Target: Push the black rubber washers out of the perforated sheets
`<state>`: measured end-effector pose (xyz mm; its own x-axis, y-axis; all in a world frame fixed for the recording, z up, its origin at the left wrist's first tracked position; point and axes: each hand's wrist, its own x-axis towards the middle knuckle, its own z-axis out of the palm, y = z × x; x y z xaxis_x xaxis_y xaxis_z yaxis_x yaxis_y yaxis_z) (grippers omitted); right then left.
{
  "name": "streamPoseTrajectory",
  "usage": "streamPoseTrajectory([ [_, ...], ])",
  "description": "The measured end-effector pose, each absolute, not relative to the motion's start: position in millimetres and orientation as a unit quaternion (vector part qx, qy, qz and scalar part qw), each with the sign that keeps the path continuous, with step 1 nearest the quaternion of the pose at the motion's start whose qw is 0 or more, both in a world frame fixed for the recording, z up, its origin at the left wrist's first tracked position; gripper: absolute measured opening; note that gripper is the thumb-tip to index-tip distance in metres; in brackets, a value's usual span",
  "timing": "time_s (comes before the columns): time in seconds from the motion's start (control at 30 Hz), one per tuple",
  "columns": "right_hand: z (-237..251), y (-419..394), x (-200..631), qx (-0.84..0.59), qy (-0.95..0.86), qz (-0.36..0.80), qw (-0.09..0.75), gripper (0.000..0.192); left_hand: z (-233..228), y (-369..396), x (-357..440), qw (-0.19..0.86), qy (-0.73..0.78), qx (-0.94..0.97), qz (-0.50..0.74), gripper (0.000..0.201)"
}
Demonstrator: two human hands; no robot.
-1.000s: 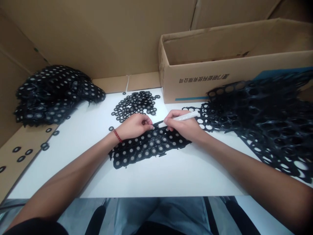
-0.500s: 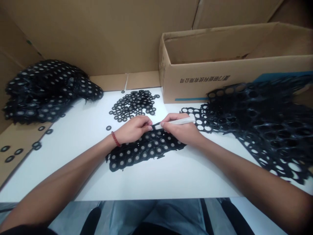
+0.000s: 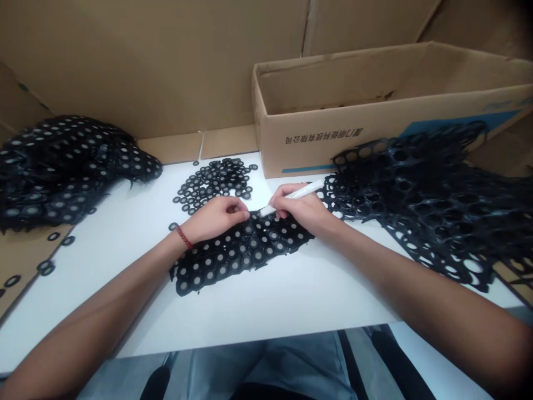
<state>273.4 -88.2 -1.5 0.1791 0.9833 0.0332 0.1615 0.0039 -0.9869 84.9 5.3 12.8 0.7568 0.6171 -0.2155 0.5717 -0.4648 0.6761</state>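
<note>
A black rubber sheet (image 3: pixel 233 253) full of small rings lies on the white table (image 3: pixel 258 300) in front of me. My left hand (image 3: pixel 214 216) rests on its upper edge, fingers pinching the sheet near the top. My right hand (image 3: pixel 302 211) grips a white pen-like tool (image 3: pixel 291 197), its tip pressed at the sheet's upper edge right beside my left fingertips. A red bracelet sits on my left wrist.
Loose black rings (image 3: pixel 214 180) lie heaped behind my hands. A pile of ringed sheets (image 3: pixel 62 166) sits at the left, a pile of punched-out sheets (image 3: pixel 428 194) at the right. An open cardboard box (image 3: pixel 375 111) stands at the back right. Stray rings (image 3: pixel 45 266) lie on cardboard.
The view has shifted, so everything sits a little further left in frame. Both hands stay together at the sheet's top edge, with the tool tip slightly nearer my left fingers.
</note>
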Motion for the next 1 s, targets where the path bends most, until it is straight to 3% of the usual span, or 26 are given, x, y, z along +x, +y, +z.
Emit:
streamPoseTrajectory([
  [0.17, -6, -88, 274, -0.585, -0.492, 0.385, 0.517, 0.015, 10, 4, 101, 0.355, 0.357, 0.864, 0.014, 0.026],
  [0.73, -11, -95, 271, -0.611, -0.537, 0.311, 0.492, 0.015, 0, 10, 94, 0.423, 0.304, 0.853, 0.026, 0.024],
  [1.0, -10, -95, 261, -0.635, -0.557, 0.319, 0.430, 0.013, -3, 12, 93, 0.449, 0.275, 0.850, 0.022, 0.024],
])
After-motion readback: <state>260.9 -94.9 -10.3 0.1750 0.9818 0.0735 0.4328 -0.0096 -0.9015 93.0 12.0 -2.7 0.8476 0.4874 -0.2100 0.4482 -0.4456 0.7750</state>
